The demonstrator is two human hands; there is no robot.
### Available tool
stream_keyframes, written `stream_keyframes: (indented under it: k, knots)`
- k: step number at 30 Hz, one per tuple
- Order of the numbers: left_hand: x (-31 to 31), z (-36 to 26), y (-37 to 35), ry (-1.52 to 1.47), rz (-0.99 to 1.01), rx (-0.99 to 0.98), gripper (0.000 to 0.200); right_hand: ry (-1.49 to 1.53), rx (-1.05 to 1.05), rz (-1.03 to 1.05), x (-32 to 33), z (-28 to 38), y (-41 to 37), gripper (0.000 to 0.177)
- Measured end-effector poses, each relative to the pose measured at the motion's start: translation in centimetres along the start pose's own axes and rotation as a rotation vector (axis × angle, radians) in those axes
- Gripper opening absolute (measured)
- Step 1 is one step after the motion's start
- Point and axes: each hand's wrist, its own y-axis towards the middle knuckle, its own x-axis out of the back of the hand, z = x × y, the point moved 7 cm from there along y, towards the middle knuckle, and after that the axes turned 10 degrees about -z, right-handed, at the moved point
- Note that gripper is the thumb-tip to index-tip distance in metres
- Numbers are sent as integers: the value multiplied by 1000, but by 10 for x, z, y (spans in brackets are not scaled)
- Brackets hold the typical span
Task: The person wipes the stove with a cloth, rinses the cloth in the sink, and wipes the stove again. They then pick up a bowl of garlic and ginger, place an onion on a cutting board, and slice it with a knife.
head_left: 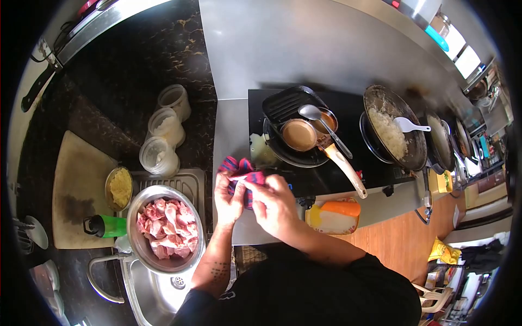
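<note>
A red and dark-blue patterned cloth [254, 178] is bunched between my two hands, over the steel counter strip at the stove's left end. My left hand [228, 198] grips its left side with the fingers closed. From the right, my right hand [273, 204] pinches the cloth, its fingertips close to my left thumb. Just left of my hands, a steel bowl [132, 239] of raw chicken pieces [169, 228] rests partly over the sink. On the stove to the right sits a grill pan [288, 106] with two small brown-filled bowls [299, 135] and a ladle [311, 112].
A wok [417, 149] of white rice with a white paddle [413, 126] stands farther right. Several plastic jars [159, 155] line the left counter beside a cutting board [70, 179], a green bottle [111, 225] and a bowl of yellow minced food [120, 187]. An orange-handled tray [331, 225] sits at the front.
</note>
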Motion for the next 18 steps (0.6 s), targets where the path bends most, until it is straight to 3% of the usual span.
stream_keyframes:
  k: [2, 3, 5, 6, 9, 10, 12, 13, 15, 17, 18]
  knots:
    - [-7, -44, 22, 256, -10, -186, 19, -52, -57, -35, 12, -13, 1, 43]
    - [-11, -41, 30, 319, -23, -121, 22, -175, -15, -41, 21, -9, 12, 29]
    - [-30, -34, 38, 360, -8, -174, 24, -392, -73, -26, 16, -38, 5, 26]
    - [-35, -17, 38, 369, -11, -156, 25, -419, -127, 63, 9, -54, -2, 29]
    - [-33, 6, 32, 477, -141, 59, 52, -433, -121, 90, 6, -54, -6, 31]
    - [-33, 6, 31, 477, -137, 66, 52, -422, -116, 97, 3, -55, -7, 35]
    - [-34, 21, 31, 457, -67, 322, 59, -485, -112, 120, -7, -52, -5, 37]
    - [-35, 31, 33, 452, -68, 324, 59, -544, -101, 137, -11, -52, -1, 39]
    - [-42, 48, 40, 83, -82, 255, 58, -565, -49, 134, -16, -50, 5, 40]
    - [-40, 57, 43, 90, -99, 236, 53, -567, -31, 158, -19, -49, 12, 36]
    - [-38, 38, 47, 388, -64, 162, 49, -583, -30, 169, -21, -52, 14, 33]
